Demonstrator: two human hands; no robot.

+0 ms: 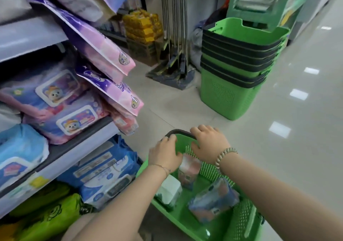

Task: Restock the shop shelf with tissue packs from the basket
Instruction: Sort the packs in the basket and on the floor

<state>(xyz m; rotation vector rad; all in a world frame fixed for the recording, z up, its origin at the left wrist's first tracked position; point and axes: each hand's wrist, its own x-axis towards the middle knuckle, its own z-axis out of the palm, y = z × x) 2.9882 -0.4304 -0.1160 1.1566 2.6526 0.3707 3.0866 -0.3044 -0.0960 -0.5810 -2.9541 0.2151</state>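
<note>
A green basket (239, 220) sits on the floor in front of me. Both my hands grip its dark handle (179, 131) at the far rim: my left hand (164, 152) on the left part, my right hand (209, 144) on the right part. Inside the basket lie a pink tissue pack (189, 172), a white pack (169, 191) and a blue-and-pink pack (213, 201). The shop shelf (61, 159) stands to my left, holding stacked wipe and tissue packs (61, 111) in pink, purple and blue.
A stack of several empty green baskets (235, 68) stands on the floor ahead to the right. Mops and brooms (174, 42) lean in a stand behind it. Yellow packs (143, 25) fill a far shelf. Glossy tiled floor (278, 148) runs along the right.
</note>
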